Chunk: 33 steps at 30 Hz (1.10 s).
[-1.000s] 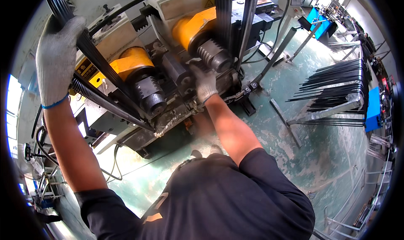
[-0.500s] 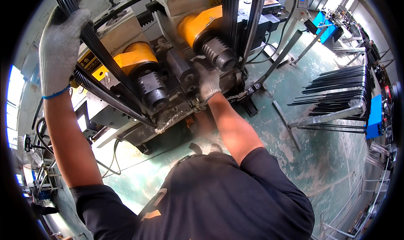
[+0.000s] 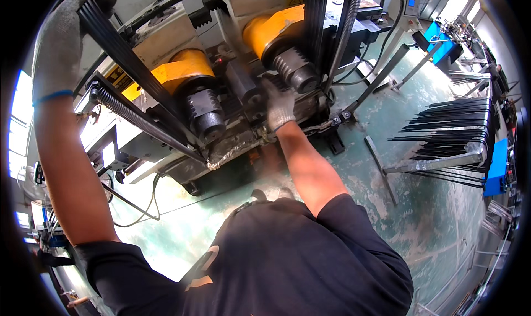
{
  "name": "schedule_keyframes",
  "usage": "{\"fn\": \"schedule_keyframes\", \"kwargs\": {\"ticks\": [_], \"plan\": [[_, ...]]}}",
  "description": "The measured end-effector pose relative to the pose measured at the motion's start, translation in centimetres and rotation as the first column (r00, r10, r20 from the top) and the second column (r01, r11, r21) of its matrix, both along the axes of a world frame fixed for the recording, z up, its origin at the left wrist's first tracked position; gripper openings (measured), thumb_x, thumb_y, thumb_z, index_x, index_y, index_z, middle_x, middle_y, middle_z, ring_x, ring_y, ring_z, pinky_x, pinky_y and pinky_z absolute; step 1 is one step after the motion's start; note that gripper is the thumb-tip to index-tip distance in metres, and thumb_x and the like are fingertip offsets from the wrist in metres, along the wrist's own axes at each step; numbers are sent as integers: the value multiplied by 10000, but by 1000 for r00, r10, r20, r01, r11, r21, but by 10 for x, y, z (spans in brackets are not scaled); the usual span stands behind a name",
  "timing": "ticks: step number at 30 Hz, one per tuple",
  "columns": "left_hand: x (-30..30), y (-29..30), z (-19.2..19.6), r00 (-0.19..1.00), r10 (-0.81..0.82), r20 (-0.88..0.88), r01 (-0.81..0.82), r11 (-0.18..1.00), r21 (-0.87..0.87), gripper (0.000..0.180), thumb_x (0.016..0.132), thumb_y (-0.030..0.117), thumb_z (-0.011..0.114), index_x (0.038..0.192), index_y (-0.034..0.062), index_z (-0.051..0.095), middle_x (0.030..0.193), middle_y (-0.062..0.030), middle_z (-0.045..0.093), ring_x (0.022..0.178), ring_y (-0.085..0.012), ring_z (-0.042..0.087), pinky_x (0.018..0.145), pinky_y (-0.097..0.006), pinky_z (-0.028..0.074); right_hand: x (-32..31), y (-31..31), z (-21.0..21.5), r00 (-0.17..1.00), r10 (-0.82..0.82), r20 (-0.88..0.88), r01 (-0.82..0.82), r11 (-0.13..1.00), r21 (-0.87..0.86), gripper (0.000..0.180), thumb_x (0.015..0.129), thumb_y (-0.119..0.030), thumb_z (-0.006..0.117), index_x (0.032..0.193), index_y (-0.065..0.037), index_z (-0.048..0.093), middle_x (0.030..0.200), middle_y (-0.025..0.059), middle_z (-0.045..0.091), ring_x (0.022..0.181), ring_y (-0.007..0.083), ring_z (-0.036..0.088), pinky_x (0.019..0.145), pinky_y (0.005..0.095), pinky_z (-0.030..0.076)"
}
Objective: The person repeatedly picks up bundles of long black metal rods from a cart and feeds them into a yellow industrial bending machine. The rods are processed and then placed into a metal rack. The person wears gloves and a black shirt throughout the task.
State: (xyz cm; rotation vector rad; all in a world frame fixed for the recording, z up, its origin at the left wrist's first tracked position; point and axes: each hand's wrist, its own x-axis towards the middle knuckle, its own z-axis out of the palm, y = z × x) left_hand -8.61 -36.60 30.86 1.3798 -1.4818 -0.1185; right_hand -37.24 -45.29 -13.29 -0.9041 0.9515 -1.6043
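Touching rods [image 3: 124, 53], sloped down beside left roller [image 3: 204, 108], with left hand [image 3: 57, 53] at upper end; can't tell if gripping. With right hand [image 3: 281, 101], in between block [image 3: 240, 82] and right roller [image 3: 291, 67]; too blurred to tell if holding. Looks like handling rods at machine [image 3: 171, 27]; calls next for fingers off rollers. Tight at right hand; open floor [image 3: 354, 166] rightward to rack [image 3: 437, 164].

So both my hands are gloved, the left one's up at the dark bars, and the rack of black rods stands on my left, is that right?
Not quite: the head view shows the rack of black rods on your right. The rest holds: left hand and right hand are gloved, and the left is up at the dark bars.
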Motion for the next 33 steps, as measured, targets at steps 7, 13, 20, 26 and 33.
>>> {"fn": "schedule_keyframes", "kwargs": {"ticks": [7, 13, 20, 26, 33], "plan": [[49, 4, -34, 914, -211, 347, 166, 974, 155, 401, 1052, 270, 713, 1279, -59, 734, 1115, -213, 804, 1039, -282, 813, 972, -367, 654, -2, 23, 23, 979, 30, 199, -57, 989, 135, 219, 942, -66, 771, 1145, 14, 746, 1050, 34, 746, 917, 121, 664, 844, 303, 520], [75, 7, -29, 811, -261, 523, 202, 965, 168, 378, 1046, 262, 730, 1257, -52, 740, 1118, -205, 804, 1038, -291, 813, 993, -379, 647, -3, 7, -16, 984, 84, 157, -87, 996, 13, 198, 960, -36, 720, 1146, -6, 778, 1045, 79, 763, 907, 196, 697, 878, 347, 537], [51, 22, -23, 974, -206, 89, 163, 923, 349, 443, 1036, 358, 723, 1277, -12, 763, 1147, -145, 819, 1117, -253, 792, 1066, -362, 586, -2, -4, -60, 926, -48, -375, -17, 986, -168, 290, 994, -36, 651, 1202, -163, 808, 963, 197, 738, 877, 392, 692, 811, 426, 549], [48, 27, -21, 981, -163, 106, 113, 922, 371, 435, 1056, 335, 698, 1329, -2, 737, 1189, -146, 810, 1139, -251, 786, 1123, -368, 556, -11, 0, -43, 832, -127, -541, -21, 966, -259, 180, 1016, -164, 672, 1136, -149, 805, 866, 171, 722, 763, 414, 663, 700, 497, 528], [65, 31, -19, 969, -192, 156, 123, 921, 369, 436, 1087, 303, 669, 1403, 3, 660, 1204, -142, 791, 1151, -271, 777, 1090, -417, 603, -7, 7, -17, 931, -126, -341, 49, 973, -226, 226, 1017, -222, 730, 1141, -37, 769, 1019, 198, 774, 938, 406, 727, 820, 467, 558]]}}
